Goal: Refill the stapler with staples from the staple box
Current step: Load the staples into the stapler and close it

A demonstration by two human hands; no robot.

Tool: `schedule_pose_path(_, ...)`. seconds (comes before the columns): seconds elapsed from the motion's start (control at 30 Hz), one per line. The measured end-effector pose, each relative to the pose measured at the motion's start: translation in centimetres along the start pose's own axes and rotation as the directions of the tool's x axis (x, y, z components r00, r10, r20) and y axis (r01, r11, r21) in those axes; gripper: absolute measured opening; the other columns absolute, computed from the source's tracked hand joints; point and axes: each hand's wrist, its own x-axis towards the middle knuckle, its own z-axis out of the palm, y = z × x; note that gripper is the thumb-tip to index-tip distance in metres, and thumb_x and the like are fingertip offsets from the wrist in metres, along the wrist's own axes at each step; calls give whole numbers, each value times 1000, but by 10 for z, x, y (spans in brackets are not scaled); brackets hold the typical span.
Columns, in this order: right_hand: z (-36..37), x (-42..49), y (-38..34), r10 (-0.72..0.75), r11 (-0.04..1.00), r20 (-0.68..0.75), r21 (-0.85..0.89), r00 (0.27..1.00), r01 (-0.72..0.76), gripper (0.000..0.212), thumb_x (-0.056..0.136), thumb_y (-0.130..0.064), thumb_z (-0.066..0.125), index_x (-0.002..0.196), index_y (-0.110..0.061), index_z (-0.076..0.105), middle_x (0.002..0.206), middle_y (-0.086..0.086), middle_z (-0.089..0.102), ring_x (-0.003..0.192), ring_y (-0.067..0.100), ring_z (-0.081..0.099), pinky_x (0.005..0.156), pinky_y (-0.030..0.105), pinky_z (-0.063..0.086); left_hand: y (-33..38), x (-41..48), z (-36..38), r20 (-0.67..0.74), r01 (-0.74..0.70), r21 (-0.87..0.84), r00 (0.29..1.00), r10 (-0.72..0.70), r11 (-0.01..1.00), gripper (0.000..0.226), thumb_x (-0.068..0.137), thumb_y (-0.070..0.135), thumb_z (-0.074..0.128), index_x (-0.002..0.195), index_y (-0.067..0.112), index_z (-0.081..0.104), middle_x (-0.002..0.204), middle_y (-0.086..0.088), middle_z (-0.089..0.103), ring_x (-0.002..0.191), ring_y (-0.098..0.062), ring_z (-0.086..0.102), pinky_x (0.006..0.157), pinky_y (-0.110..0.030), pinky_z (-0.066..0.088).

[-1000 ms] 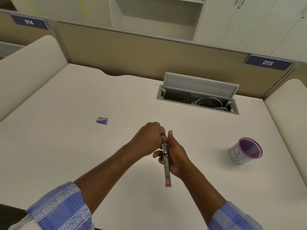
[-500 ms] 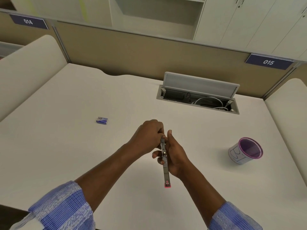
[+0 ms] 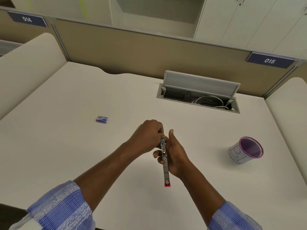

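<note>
A slim metal stapler (image 3: 165,165) with a pink end is held above the middle of the white desk (image 3: 66,155), its pink tip pointing toward me. My right hand (image 3: 176,156) wraps around its body from the right side. My left hand (image 3: 147,135) pinches the stapler's far end with closed fingers; what is between those fingertips is hidden. The small blue staple box (image 3: 101,119) lies on the desk to the far left of both hands, apart from them.
A purple-rimmed pen cup (image 3: 245,151) stands on the desk to the right. An open cable hatch (image 3: 199,92) with white cables sits at the back, before the beige partition. Padded dividers flank the desk on both sides.
Both hands and the stapler have stayed almost still; the left fingers have shifted only slightly at the stapler's far end.
</note>
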Motion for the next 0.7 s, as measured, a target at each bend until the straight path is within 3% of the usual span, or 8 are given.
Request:
schedule_pose_path(0.17, 1, -1, -1, 6, 1000, 11, 24, 1000, -6, 71, 97, -71, 35, 121, -10, 63, 100, 12, 71, 62, 24, 61, 38, 24, 39, -1, -1, 3, -20, -18, -9, 1000, 18, 1000, 14, 94, 18, 59, 82, 16, 66, 89, -2, 67, 81, -19, 63, 73, -40, 55)
schedule_pose_path(0.43, 2, 0, -1, 10, 1000, 6, 29, 1000, -10, 78, 99, -69, 34, 134, -3, 58, 96, 10, 72, 61, 23, 61, 38, 23, 38, 0, -1, 1, -39, -22, -45, 999, 20, 999, 13, 93, 16, 59, 83, 15, 68, 88, 0, 67, 79, -18, 63, 72, -38, 55)
schedule_pose_path(0.7, 2, -1, -2, 8, 999, 28, 51, 1000, -9, 70, 99, -69, 34, 124, -10, 62, 93, 9, 73, 62, 24, 60, 37, 23, 38, -3, -3, 3, -45, -18, -20, 999, 17, 1000, 14, 93, 17, 59, 80, 17, 65, 86, 2, 64, 79, -16, 61, 69, -33, 50)
